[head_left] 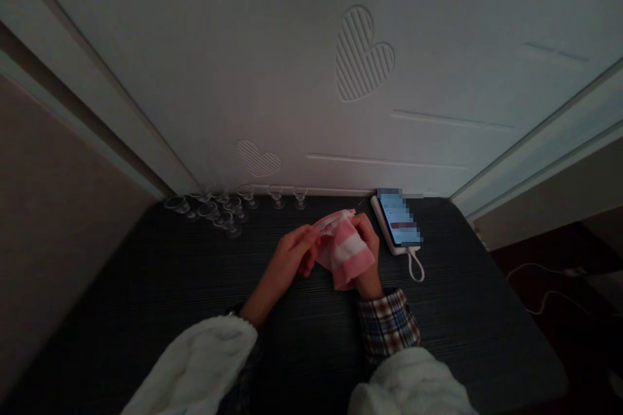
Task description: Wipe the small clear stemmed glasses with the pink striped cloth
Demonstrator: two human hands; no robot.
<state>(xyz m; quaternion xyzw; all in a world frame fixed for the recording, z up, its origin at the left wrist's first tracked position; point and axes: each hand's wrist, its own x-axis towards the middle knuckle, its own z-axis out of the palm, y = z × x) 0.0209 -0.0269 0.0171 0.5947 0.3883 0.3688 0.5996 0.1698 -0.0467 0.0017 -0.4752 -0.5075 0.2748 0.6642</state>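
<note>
Two bare hands meet over the middle of the worktop, both on a pink-and-white striped cloth. The left hand comes in at a slant, thumb and forefinger pinching the cloth's near-left edge, the other fingers curled beneath. The right hand is bent around the cloth's far-right side, its knuckles up and its fingers partly hidden, gripping the fabric, which drapes down over the palm. Both forearms reach forward from thick white fluffy sleeves; a plaid cuff shows at the right wrist, and a dark band at the left. Something small and pale shows in the cloth's fold between the hands, too dim to identify.

Beyond the left hand, several small clear stemmed glasses stand at the back of the worktop, crowded together at the left and thinning to a spaced row towards the middle. Whether they contain anything cannot be made out.

To the right of the hands, a lit smartphone lies on a white block with a white loop at its near end.

The worktop is dark and finely grained. Behind it rises a white panel with two striped hearts and straight grooves; thin white cables trail at the far right.
</note>
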